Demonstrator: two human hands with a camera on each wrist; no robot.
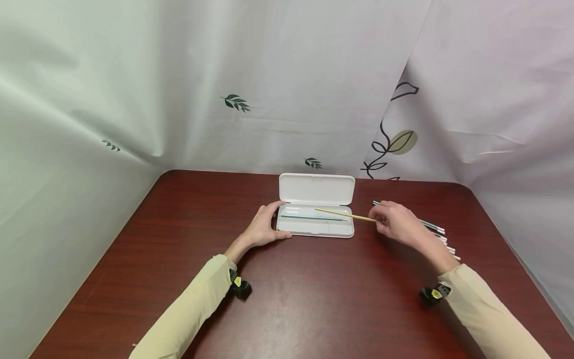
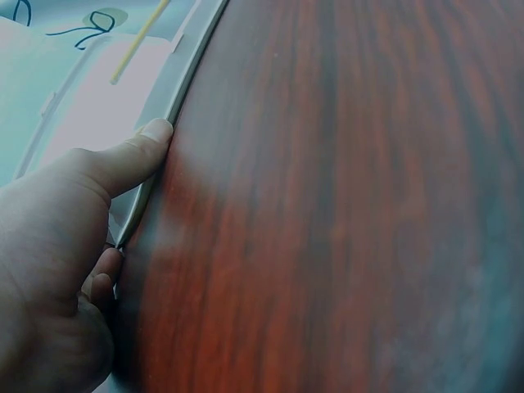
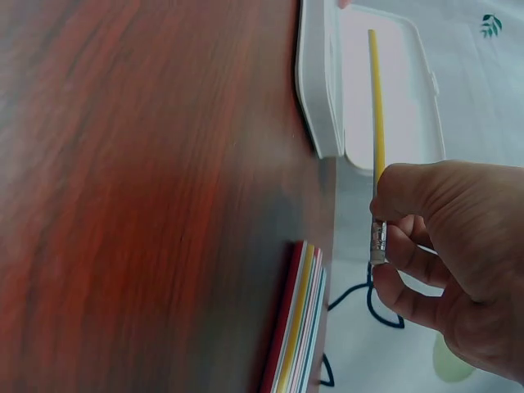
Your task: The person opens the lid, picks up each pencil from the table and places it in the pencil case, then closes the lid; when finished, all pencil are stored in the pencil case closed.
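A white pencil case [image 1: 305, 229] lies with its lid [image 1: 316, 189] raised toward the curtain. My left hand [image 1: 261, 229] holds its left end, thumb along the front edge and fingers at the far side. One teal pencil [image 1: 309, 217] lies lengthwise inside. Between thumb and fingers, my right hand [image 1: 399, 223] pinches a yellow pencil [image 1: 345, 215] near its eraser end, just right of the case. The pencil's other end reaches over the case. Several pencils [image 3: 299, 327] lie side by side on the table, partly hidden under the right hand in the head view.
The dark red wooden table [image 1: 314, 289] has its far edge close behind the case. A pale curtain [image 1: 287, 89] with leaf prints hangs behind and at both sides. Near the right hand, white eraser ends [image 1: 450, 249] point toward the table's right side.
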